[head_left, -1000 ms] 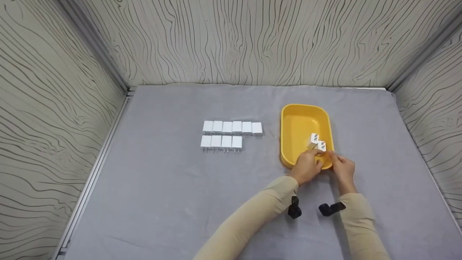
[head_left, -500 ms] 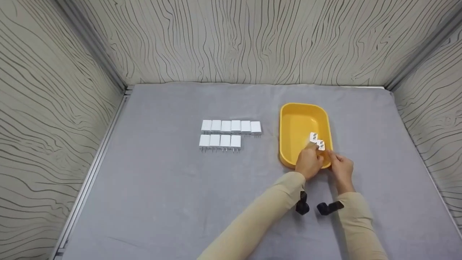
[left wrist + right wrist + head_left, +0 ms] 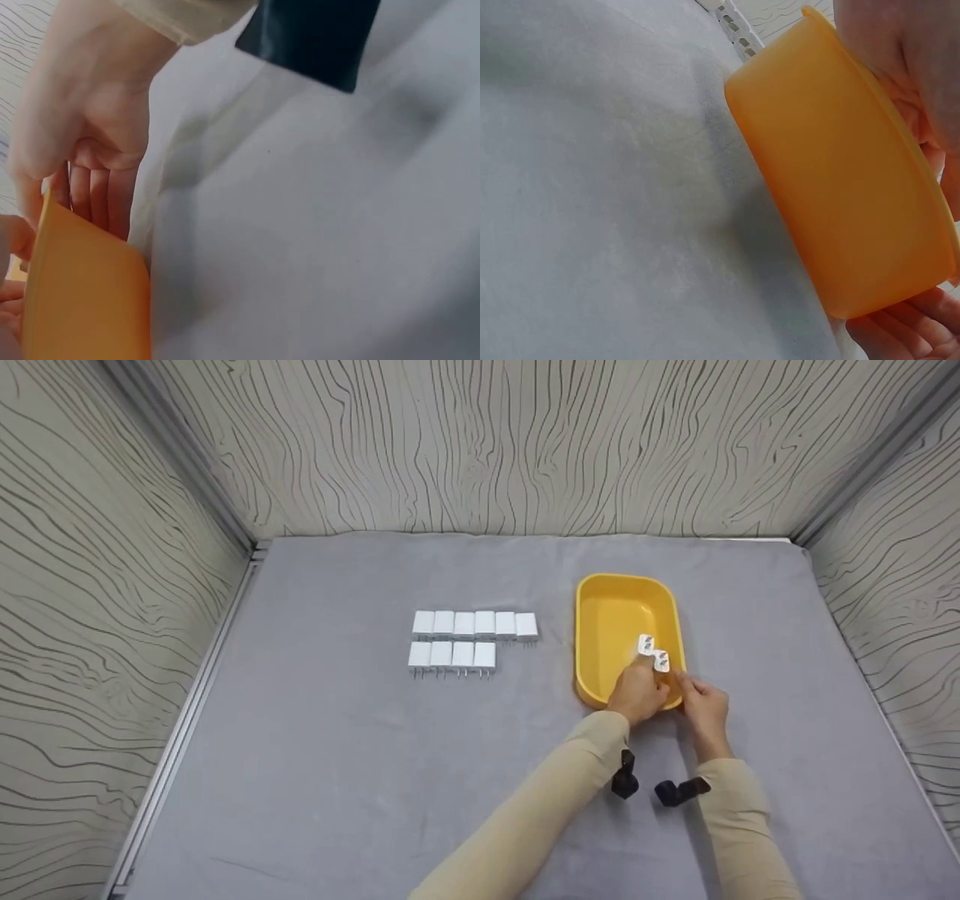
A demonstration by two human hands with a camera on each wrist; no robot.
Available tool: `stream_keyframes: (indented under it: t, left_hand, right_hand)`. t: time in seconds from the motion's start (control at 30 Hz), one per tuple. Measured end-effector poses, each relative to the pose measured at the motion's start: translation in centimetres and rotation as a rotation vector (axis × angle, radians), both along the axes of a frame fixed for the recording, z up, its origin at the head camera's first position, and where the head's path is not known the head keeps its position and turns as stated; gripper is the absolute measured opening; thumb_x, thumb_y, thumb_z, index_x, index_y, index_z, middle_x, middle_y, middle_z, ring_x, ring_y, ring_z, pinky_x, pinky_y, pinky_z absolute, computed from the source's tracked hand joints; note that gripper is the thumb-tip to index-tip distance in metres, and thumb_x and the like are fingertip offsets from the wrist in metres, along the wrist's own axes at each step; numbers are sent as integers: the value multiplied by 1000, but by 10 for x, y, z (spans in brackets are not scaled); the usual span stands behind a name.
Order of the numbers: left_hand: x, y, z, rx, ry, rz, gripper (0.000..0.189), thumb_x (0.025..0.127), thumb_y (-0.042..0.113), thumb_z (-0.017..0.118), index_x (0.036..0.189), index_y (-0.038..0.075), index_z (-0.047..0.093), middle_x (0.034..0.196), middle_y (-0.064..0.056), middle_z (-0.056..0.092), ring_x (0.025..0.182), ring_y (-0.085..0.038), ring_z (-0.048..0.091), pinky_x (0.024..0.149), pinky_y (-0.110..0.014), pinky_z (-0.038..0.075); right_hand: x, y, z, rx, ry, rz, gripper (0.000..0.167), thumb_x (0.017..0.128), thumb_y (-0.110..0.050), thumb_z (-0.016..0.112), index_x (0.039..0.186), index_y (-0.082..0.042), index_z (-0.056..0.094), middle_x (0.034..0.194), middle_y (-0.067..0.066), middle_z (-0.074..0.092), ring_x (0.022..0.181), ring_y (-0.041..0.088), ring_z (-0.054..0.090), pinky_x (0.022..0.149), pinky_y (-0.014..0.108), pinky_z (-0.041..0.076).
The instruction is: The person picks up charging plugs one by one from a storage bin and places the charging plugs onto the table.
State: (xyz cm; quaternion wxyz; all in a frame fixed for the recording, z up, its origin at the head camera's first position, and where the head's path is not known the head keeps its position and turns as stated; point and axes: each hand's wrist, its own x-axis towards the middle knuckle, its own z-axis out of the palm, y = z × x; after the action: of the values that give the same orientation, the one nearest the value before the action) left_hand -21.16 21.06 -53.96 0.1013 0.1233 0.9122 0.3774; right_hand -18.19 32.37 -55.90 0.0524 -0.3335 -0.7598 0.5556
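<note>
Two white plug chargers, the nearer one [image 3: 661, 661] and the farther one [image 3: 646, 644], stand with their pronged ends up inside the yellow tray [image 3: 611, 615]. My left hand [image 3: 636, 694] reaches over the tray's near rim and pinches the nearer charger; its fingertips are partly hidden. At the near right corner, my right hand [image 3: 706, 709] grips the tray wall. In the left wrist view the right hand [image 3: 105, 112] has its fingers outside the wall [image 3: 86, 285]. The right wrist view shows the left hand [image 3: 930, 60] above the tray's outer side [image 3: 832, 165].
Left of the tray, several white chargers lie in two rows, the back row [image 3: 475, 624] longer than the front row [image 3: 451, 655]. A grey cloth [image 3: 337, 765] covers the table. Wood-patterned panels [image 3: 480, 450] enclose the back and sides.
My left hand has shifted slightly forward in the tray. The two chargers there have tipped, so their pronged ends face the head camera more. My right hand stays at the corner.
</note>
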Motion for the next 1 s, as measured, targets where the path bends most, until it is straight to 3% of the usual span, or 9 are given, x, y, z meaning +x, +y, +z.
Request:
stream_keyframes:
  t: [0.1,0.23,0.33,0.4,0.47,0.53,0.6,0.7,1.0]
  left_hand:
    - [-1,-1,-2,-36,38,-33,37,87,18,66,122,12,58,119,4,64,96,0,61,83,-9,50]
    - [-2,-2,-4,-23,71,-58,25,87,18,67,110,12,61,104,4,64,82,-2,55,71,-8,44]
    - [-2,-3,-4,-2,74,-49,23,87,18,68,108,11,62,100,2,65,79,-4,56,68,-9,44]
    - [-2,-2,-4,6,50,-32,31,87,18,68,116,11,61,108,2,66,85,-3,59,76,-8,49]
    - [-2,-2,-3,5,14,-20,42,88,18,68,127,11,56,120,3,64,92,-3,60,85,-10,50]
    - [-1,-1,-2,-14,-11,-22,48,88,19,67,133,12,51,124,4,63,93,-3,61,87,-11,51]
    - [-2,-1,-2,-44,-16,-38,51,88,20,67,135,12,48,122,4,64,90,-3,61,85,-11,51]
    - [-2,-1,-1,-86,-11,-69,51,88,23,67,134,14,46,117,5,67,87,-3,60,81,-11,50]
    - [-3,-1,-3,-125,-26,-94,59,89,25,66,140,11,41,120,5,67,93,-1,61,87,-11,50]
  right_hand:
    - [0,0,0,7,-5,3,30,91,-37,62,100,-12,75,60,-26,53,59,-6,49,54,11,45]
    - [-1,0,-1,46,6,-3,34,91,-36,62,105,-7,73,58,-27,51,58,-6,47,53,11,43]
    - [-1,1,-1,59,8,3,25,91,-35,62,88,-14,76,53,-25,49,55,-3,45,52,12,42]
    - [-1,1,0,57,1,11,28,92,-35,62,75,-16,73,51,-23,47,53,-3,45,51,13,42]
    - [0,1,0,43,-10,18,30,92,-37,61,74,-15,71,52,-22,48,52,-3,46,51,12,44]
    - [0,0,0,35,-18,26,33,92,-38,61,84,-9,74,55,-22,50,53,-4,48,52,12,45]
    - [0,0,0,30,-25,31,41,92,-40,60,103,-3,73,61,-23,54,56,-7,49,53,10,46]
    - [0,-1,1,35,-18,30,57,92,-41,60,122,7,62,65,-23,58,57,-9,51,54,9,47]
    - [0,-1,0,25,-26,26,55,92,-39,60,125,6,59,74,-19,62,60,-10,50,56,9,47]
